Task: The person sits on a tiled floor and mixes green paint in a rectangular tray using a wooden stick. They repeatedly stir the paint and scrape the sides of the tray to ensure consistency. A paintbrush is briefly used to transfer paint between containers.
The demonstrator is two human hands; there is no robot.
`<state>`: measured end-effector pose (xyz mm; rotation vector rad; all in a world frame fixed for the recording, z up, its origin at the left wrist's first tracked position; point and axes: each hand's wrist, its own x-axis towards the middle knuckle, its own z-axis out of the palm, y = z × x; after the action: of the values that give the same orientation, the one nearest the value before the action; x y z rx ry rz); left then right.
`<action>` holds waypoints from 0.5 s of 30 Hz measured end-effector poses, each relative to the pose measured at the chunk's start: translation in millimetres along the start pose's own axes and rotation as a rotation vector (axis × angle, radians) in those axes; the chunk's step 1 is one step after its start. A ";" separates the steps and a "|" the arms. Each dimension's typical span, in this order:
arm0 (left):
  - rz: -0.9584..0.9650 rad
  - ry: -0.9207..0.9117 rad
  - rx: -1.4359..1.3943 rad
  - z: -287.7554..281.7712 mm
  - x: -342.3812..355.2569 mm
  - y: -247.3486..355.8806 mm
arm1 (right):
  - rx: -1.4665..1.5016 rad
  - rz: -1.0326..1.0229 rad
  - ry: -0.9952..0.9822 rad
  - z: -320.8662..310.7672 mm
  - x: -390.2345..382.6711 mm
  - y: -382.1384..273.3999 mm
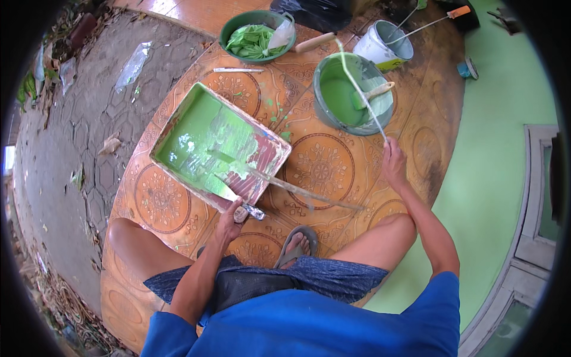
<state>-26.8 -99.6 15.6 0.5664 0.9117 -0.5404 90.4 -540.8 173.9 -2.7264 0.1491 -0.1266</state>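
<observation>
My left hand (234,217) is closed on a putty knife (223,189) at the near edge of the paint tray (279,156). Its blade is smeared with green, and green paint lies pooled across the tray. A thin wooden stick (309,193) rests with one end in the tray and the other over the tiles. My right hand (394,162) grips a thin bent rod (361,92) coated pale green, held over a bucket (321,107) of green paint. The rod's far end meets a beige cylinder (315,42); I cannot tell whether they are joined. A paintbrush (375,92) lies in the bucket.
A green basin (226,37) holds green crumpled material and a clear bag. Behind the bucket stands a white pail (369,46) with an orange-handled tool (458,12). A pale green wall (491,149) rises at right; paving (89,160) borders the orange tiles at left.
</observation>
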 end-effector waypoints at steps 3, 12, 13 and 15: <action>-0.009 -0.010 -0.023 1.3 -0.2 0.2 | -0.006 0.048 0.039 11.6 11.0 10.9; 0.066 -0.005 -0.017 5.9 -0.7 0.2 | -0.074 0.086 0.040 19.9 17.7 20.5; 0.072 -0.004 -0.021 7.4 -1.7 -0.8 | -0.080 0.131 0.015 17.8 17.9 17.4; 0.091 0.002 -0.030 7.6 -1.9 1.3 | -0.295 -0.143 0.255 14.0 15.1 -2.5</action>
<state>-22.6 -103.3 21.2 0.5785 0.8903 -0.4440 107.1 -534.9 163.1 -3.0033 0.0468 -0.5335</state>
